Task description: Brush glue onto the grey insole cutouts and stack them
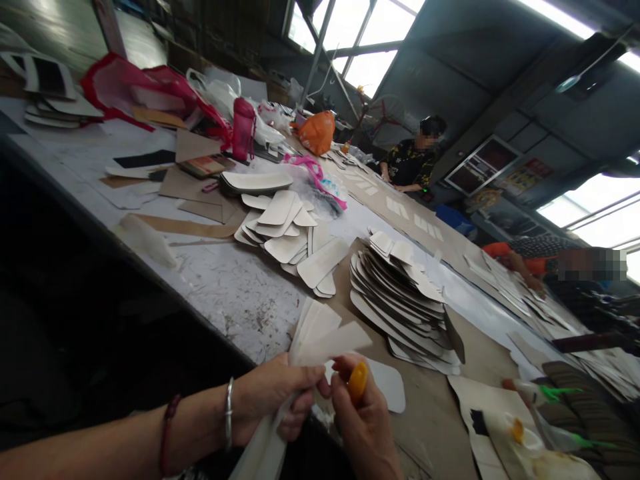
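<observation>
My left hand (pixel 280 393), with a silver bangle and a red band at the wrist, is closed around a bundle of thin whitish strips (pixel 320 333). The strips fan out above the fist and hang down below it. My right hand (pixel 365 420) is curled close beside it, gripping a small tool with a yellow handle (pixel 357 383); its working end is hidden. Beyond that hand a flat white rounded piece (pixel 387 385) lies on the table. A tall stack of curved white-and-grey pieces (pixel 405 300) stands further off, beside a loose heap of similar pieces (pixel 295 233).
The long table's (pixel 210 280) near edge runs diagonally below. A pink bottle (pixel 243 130), an orange bag (pixel 316 133) and plastic bags crowd the far left. At right lie bottles with green tips (pixel 545 393). Two people (pixel 410 160) work across the table.
</observation>
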Tool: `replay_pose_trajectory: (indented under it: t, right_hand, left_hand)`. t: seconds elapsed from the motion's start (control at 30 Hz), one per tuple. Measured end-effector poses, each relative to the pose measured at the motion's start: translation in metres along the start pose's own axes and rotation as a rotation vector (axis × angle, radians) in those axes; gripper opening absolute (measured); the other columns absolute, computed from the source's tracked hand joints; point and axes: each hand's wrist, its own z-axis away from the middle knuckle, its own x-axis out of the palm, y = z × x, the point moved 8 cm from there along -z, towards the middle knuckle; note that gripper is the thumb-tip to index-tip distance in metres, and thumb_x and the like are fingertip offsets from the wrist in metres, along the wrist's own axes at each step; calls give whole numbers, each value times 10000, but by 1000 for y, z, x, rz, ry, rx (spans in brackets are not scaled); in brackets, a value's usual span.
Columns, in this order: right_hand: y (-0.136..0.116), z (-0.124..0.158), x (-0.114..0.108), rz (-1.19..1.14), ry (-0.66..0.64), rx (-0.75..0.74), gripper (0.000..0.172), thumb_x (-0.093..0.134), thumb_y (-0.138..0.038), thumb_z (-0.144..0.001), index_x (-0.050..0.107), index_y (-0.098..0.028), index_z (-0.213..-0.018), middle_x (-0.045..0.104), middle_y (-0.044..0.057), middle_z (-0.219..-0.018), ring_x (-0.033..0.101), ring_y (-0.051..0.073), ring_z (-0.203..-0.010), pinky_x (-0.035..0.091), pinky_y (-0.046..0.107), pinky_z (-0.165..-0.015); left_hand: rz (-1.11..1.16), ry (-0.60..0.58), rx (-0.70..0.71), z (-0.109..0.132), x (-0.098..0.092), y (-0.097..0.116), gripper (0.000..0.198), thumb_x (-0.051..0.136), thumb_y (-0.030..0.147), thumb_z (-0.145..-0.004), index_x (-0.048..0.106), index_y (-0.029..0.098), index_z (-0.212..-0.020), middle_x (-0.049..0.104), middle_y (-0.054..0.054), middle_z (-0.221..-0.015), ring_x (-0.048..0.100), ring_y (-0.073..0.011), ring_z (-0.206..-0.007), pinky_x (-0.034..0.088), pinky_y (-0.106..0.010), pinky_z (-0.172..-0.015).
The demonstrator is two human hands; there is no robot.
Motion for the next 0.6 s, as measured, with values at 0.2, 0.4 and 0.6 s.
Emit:
replay_pose_trajectory:
  t: [0.2,0.4,0.6]
  right_hand:
    - [15,8,-4,-136,202,271,331,616,-498,-731,592,-168,-753,509,-41,-572,482,108,-539,412,221,-521]
    - [26,7,-35,-377,275,361,351,655,-496,-695,623,-180,-844,657,25,-772,611,160,-681,501,260,-608]
    - [27,12,-115,-486,409,422,276,759,-365,-627,570,-209,-753,593,-60,-643,617,132,-660,547,288,-716]
  left_hand:
    - [-113,58,7,0,5,-5,318,618,482,-693,553,172,-667,369,92,-353,267,-41,-291,227,-168,-319]
    - [-402,107,22,-1,-9,-24,359,564,525,-664,554,168,-634,394,71,-316,306,-61,-265,218,-182,-299]
    - [-445,337,-73,13,-64,-29,211,502,390,-688,514,181,-665,288,121,-327,212,-44,-291,220,-169,-313]
